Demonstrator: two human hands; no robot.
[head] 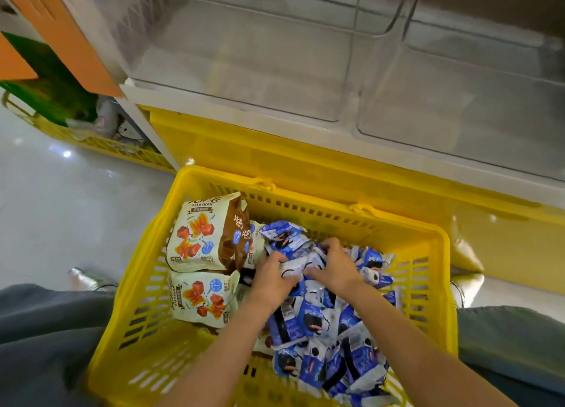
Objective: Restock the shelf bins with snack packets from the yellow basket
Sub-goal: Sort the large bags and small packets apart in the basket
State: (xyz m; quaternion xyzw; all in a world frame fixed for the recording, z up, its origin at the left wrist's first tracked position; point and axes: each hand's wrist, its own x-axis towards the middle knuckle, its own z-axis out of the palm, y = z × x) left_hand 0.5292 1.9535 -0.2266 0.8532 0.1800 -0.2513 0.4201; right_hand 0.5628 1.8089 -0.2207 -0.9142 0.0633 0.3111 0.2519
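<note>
Fingertips of left hand (pixel 270 279) and right hand (pixel 336 266) partly buried in blue packets (pixel 308 318). Lower packets of heap covered by upper ones and by forearms. Yellow basket (pixel 444 253): near rim cut by bottom edge of frame. Clear bins (pixel 244 54) cut at top and right edges; inside blurred behind plastic. Second basket (pixel 101 145), at left, half hidden behind shelf. Small print on cream packets (pixel 198 238) unreadable.
</note>
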